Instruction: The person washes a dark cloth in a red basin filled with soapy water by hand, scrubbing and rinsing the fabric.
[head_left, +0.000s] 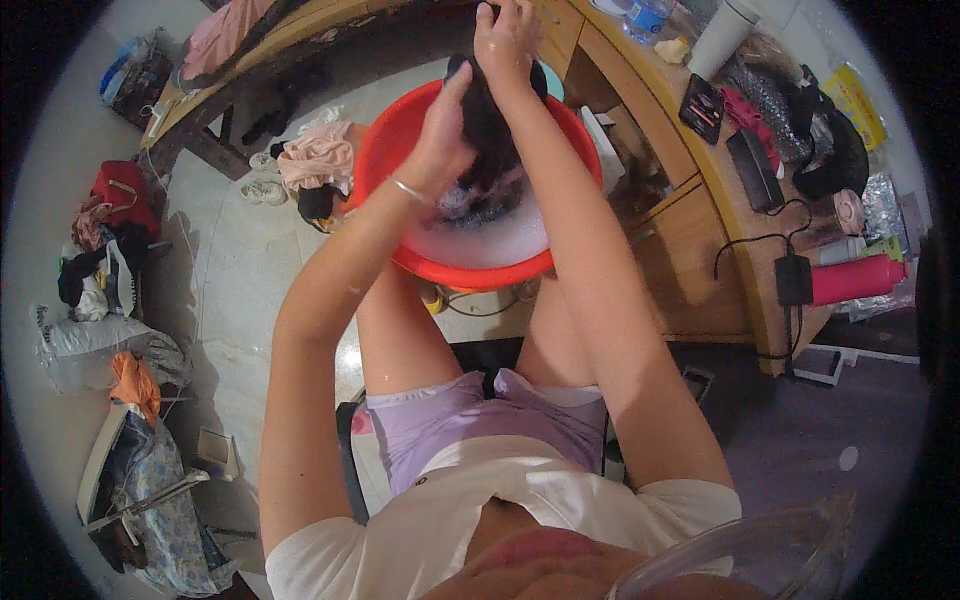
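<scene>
A wet black cloth (484, 127) hangs above a red plastic basin (472, 279), its lower part in white soapsuds (480, 244). My left hand (446, 131), below a silver bangle (409, 189), grips the cloth's left side with the thumb pointing up; its other fingers are mostly hidden. Higher up, at the top edge of the view, my right hand (508, 41) is on the upper part of the cloth, with wet fingers bent. Its palm side and exact grip are partly hidden.
Pink clothes (319, 157) and pale shoes (264, 184) lie left of the basin. To the right runs a wooden desk (690, 217) holding a pink bottle (859, 279), a black power adapter (793, 281) and a white tumbler (724, 37). Bags and a folding chair (112, 465) line the left wall.
</scene>
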